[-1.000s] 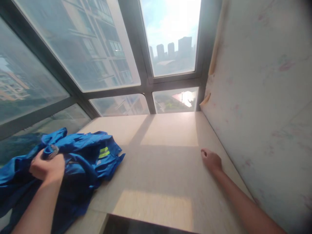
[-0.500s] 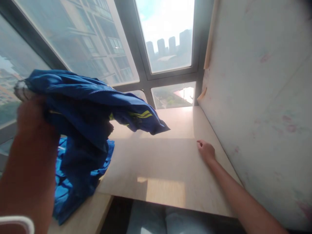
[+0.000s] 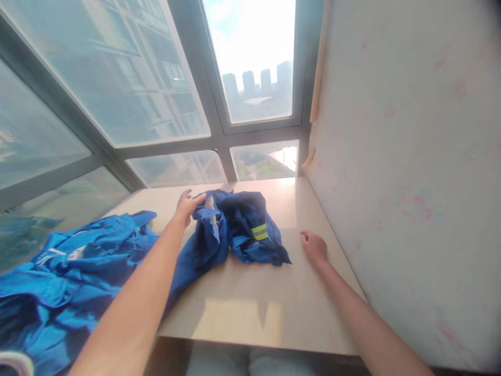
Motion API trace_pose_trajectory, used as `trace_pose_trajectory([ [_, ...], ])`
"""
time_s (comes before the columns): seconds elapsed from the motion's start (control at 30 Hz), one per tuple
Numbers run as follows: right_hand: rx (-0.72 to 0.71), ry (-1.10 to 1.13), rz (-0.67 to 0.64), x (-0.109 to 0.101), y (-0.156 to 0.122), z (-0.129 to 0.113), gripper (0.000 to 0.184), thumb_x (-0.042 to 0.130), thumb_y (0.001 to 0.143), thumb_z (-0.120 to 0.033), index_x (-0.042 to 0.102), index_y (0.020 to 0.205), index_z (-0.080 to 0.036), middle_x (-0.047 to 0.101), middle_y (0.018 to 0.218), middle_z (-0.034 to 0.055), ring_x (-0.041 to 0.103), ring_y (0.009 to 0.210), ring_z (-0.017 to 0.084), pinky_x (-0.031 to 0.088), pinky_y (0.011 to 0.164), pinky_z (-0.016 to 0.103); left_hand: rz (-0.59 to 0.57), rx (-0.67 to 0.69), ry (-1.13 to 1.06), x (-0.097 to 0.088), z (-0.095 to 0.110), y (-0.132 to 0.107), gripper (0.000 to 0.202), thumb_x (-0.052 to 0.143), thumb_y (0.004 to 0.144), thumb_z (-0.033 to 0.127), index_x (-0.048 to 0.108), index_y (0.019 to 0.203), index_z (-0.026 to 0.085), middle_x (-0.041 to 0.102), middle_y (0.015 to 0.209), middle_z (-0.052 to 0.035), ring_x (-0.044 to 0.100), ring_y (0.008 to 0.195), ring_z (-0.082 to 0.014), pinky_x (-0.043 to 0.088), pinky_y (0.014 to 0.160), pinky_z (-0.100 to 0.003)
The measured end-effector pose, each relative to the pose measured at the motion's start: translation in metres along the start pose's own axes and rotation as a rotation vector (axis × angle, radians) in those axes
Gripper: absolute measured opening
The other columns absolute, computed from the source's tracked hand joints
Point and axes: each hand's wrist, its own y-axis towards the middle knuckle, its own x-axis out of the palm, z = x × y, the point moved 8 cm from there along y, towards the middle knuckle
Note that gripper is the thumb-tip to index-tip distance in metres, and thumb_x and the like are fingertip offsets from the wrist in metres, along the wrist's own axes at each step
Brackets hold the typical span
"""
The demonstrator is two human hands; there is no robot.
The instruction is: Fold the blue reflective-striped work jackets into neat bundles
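Observation:
A crumpled blue work garment (image 3: 238,230) with a yellow reflective stripe lies in the middle of the pale wooden table (image 3: 254,308). My left hand (image 3: 187,205) reaches over it at its far left edge, fingers spread and touching the cloth, holding nothing. More blue cloth (image 3: 70,271) is heaped at the table's left end, under my left forearm. My right hand (image 3: 314,245) rests on the table just right of the garment, fingers loosely curled, a small gap from the cloth.
A pale papered wall (image 3: 399,156) runs close along the table's right side. Large windows (image 3: 156,94) with dark frames stand behind and to the left. The table's near edge lies just below my arms.
My left hand lifted a blue garment off the left pile, swung it rightward through the air and laid it in the middle of the table, then let go. My right hand stayed put.

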Motion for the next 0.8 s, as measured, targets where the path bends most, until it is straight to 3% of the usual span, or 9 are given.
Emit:
trace_pose_trajectory([
  [0.1, -0.002, -0.007, 0.009, -0.001, 0.002, -0.001, 0.033, 0.046, 0.093, -0.028, 0.074, 0.109, -0.024, 0.076, 0.100, 0.0069, 0.069, 0.090, 0.019, 0.043, 0.072, 0.024, -0.037, 0.001, 0.024, 0.025, -0.032, -0.023, 0.038, 0.070, 0.078, 0.026, 0.061, 0.113, 0.016, 0.067, 0.108, -0.0112, 0.067, 0.099, -0.0232, 0.056, 0.088, -0.042],
  [0.17, -0.001, -0.011, 0.015, -0.001, 0.002, -0.001, 0.032, 0.046, 0.093, -0.028, 0.075, 0.108, -0.024, 0.076, 0.100, 0.0069, 0.070, 0.090, 0.019, 0.043, 0.072, 0.024, -0.031, 0.033, 0.056, 0.028, -0.048, -0.039, 0.032, 0.069, 0.073, 0.024, 0.064, 0.104, 0.017, 0.067, 0.108, -0.0114, 0.064, 0.109, -0.0268, 0.050, 0.101, -0.047],
  [0.3, -0.004, -0.016, 0.017, -0.001, 0.002, -0.002, 0.032, 0.046, 0.093, -0.028, 0.074, 0.108, -0.023, 0.076, 0.099, 0.0076, 0.070, 0.089, 0.019, 0.043, 0.071, 0.024, 0.070, 0.199, 0.266, 0.002, -0.075, -0.074, 0.035, 0.064, 0.075, 0.033, 0.065, 0.106, 0.018, 0.062, 0.124, -0.0138, 0.050, 0.129, -0.0318, 0.031, 0.117, -0.048],
  [0.4, -0.011, -0.026, 0.013, 0.000, 0.001, -0.002, 0.033, 0.045, 0.093, -0.029, 0.074, 0.109, -0.022, 0.076, 0.098, 0.0080, 0.070, 0.088, 0.019, 0.043, 0.070, 0.024, 0.151, 0.215, 0.490, -0.025, -0.114, -0.104, 0.052, 0.049, 0.086, 0.050, 0.060, 0.119, 0.013, 0.061, 0.126, -0.0192, 0.052, 0.126, -0.0345, 0.038, 0.112, -0.051],
  [0.47, -0.014, -0.023, 0.012, 0.000, 0.000, -0.002, 0.034, 0.045, 0.093, -0.029, 0.074, 0.109, -0.022, 0.076, 0.099, 0.0079, 0.070, 0.088, 0.019, 0.043, 0.070, 0.024, 0.062, 0.194, 0.555, -0.030, -0.146, -0.124, 0.055, 0.041, 0.090, 0.054, 0.060, 0.119, 0.013, 0.063, 0.123, -0.0189, 0.055, 0.123, -0.0344, 0.042, 0.108, -0.052],
  [0.53, -0.018, 0.002, 0.014, -0.001, -0.001, -0.002, 0.034, 0.044, 0.094, -0.030, 0.074, 0.109, -0.022, 0.076, 0.099, 0.0077, 0.070, 0.089, 0.020, 0.043, 0.070, 0.024, -0.088, 0.276, 0.645, -0.022, -0.165, -0.145, 0.054, 0.045, 0.088, 0.055, 0.062, 0.119, 0.014, 0.062, 0.127, -0.0175, 0.054, 0.126, -0.0345, 0.041, 0.109, -0.052],
  [0.63, -0.032, 0.031, 0.016, -0.004, -0.002, -0.005, 0.040, 0.039, 0.098, -0.037, 0.075, 0.103, -0.020, 0.076, 0.095, 0.0087, 0.070, 0.087, 0.021, 0.044, 0.069, 0.024, -0.182, 0.395, 0.843, -0.014, -0.172, -0.167, 0.058, 0.057, 0.083, 0.052, 0.063, 0.122, 0.009, 0.057, 0.134, -0.0207, 0.049, 0.130, -0.0374, 0.040, 0.110, -0.050],
  [0.8, 0.007, 0.214, 0.019, -0.003, -0.010, -0.007, 0.053, 0.029, 0.101, -0.045, 0.075, 0.102, -0.020, 0.076, 0.096, 0.0092, 0.071, 0.091, 0.022, 0.048, 0.074, 0.025, -0.177, 0.396, 0.988, -0.009, -0.163, -0.177, 0.043, 0.051, 0.090, 0.031, 0.063, 0.125, 0.010, 0.062, 0.126, -0.0181, 0.058, 0.117, -0.0313, 0.046, 0.101, -0.041],
])
